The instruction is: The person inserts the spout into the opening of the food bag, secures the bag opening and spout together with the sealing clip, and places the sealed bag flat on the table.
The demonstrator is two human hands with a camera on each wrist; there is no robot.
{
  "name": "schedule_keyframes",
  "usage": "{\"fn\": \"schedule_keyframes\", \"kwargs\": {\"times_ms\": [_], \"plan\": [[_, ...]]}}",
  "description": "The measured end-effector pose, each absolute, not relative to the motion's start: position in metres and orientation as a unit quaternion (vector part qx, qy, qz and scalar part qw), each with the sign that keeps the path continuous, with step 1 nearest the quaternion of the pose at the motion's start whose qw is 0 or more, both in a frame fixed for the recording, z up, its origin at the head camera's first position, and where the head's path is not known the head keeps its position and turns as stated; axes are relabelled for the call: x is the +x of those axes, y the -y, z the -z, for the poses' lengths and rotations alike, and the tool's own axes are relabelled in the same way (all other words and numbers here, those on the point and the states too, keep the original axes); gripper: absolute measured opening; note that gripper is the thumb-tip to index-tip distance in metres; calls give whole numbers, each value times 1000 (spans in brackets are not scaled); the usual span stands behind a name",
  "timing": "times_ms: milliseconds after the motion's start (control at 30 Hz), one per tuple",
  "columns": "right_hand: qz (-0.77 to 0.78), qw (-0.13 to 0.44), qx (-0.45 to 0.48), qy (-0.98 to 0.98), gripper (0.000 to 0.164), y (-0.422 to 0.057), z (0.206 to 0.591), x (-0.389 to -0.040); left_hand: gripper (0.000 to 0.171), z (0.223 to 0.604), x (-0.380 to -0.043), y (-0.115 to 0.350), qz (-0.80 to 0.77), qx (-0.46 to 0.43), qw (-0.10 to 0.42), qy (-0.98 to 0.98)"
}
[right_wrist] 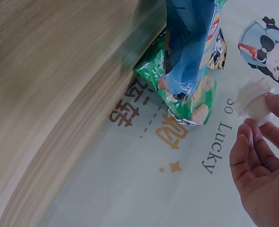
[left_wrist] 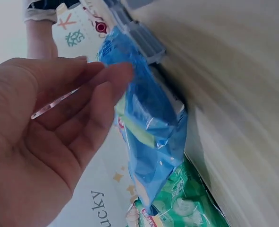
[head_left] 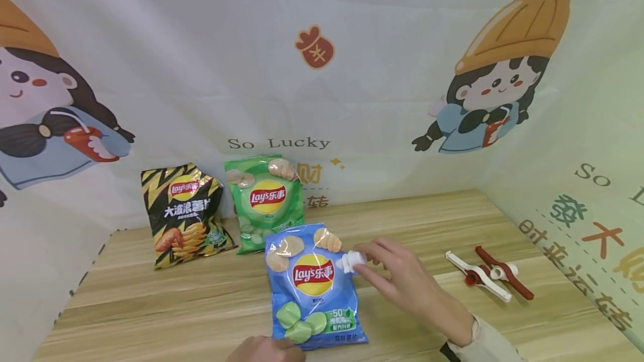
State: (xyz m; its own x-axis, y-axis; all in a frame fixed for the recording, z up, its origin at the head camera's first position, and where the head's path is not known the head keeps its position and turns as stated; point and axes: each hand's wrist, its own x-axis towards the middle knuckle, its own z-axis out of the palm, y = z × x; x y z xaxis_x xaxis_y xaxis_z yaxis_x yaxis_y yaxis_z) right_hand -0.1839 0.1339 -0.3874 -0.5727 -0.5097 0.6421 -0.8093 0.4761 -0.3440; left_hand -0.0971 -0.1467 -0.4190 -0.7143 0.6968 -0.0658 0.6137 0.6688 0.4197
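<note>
A blue Lay's chip bag (head_left: 307, 323) lies in front, lime pictures toward its lower end. My right hand (head_left: 397, 272) pinches a small white ridged plastic cap (head_left: 352, 262) between thumb and fingertips, over the bag's upper right edge. In the right wrist view the cap (right_wrist: 255, 99) shows with the other fingers curled below it. My left hand (head_left: 266, 349) is at the bag's lower edge. In the left wrist view its loosely bent fingers (left_wrist: 101, 101) overlap the blue bag (left_wrist: 153, 118), with nothing visible between them.
Behind stand a black-and-yellow Lay's bag (head_left: 183, 217) and a green one (head_left: 269, 217), by the printed backdrop (head_left: 372, 127). To the right on the wooden table (head_left: 201, 306) lie a white bag clip (head_left: 478, 275) and a dark red one (head_left: 513, 281), both with round spouts.
</note>
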Motion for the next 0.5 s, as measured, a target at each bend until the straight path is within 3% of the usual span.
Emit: {"fn": "schedule_keyframes", "kwargs": {"times_ms": [167, 500], "plan": [[-324, 234, 387, 831, 24, -136, 386, -187, 12, 400, -105, 146, -214, 365, 50, -905], [-328, 256, 391, 821, 27, -137, 381, -195, 13, 380, -121, 155, -276, 335, 1, -901]]}}
